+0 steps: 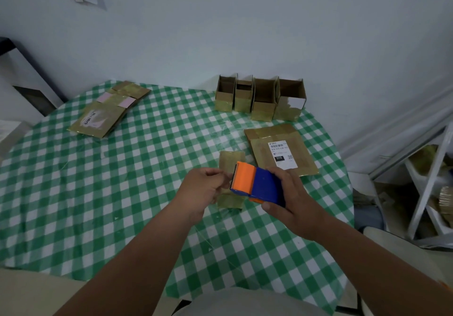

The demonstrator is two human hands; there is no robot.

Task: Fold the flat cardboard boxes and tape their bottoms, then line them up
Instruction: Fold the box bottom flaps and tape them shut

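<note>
The small box lies on the table right under our hands, partly hidden by them, its taped surface facing up. Above it we hold the tape gun: our right hand wraps the blue body, fingers curled round it, with the orange toothed end pointing left. Our left hand meets that end, thumb and fingers pinched together at the blade; it seems to be nipping the tape's free end, though the clear tape itself is too faint to make out.

To do this step well, we should draw out enough tape to overrun the bottom seam at both ends, lay it centred along the seam, press it flat, then tear against the teeth with a sharp twist.

Both forearms reach in from below, wrists near each other, the right one cocked so the gun tilts down to the left.

A flat box with a white label lies just beyond to the right. Four folded boxes stand in line at the far edge, and a flat stack waits at the far left.
</note>
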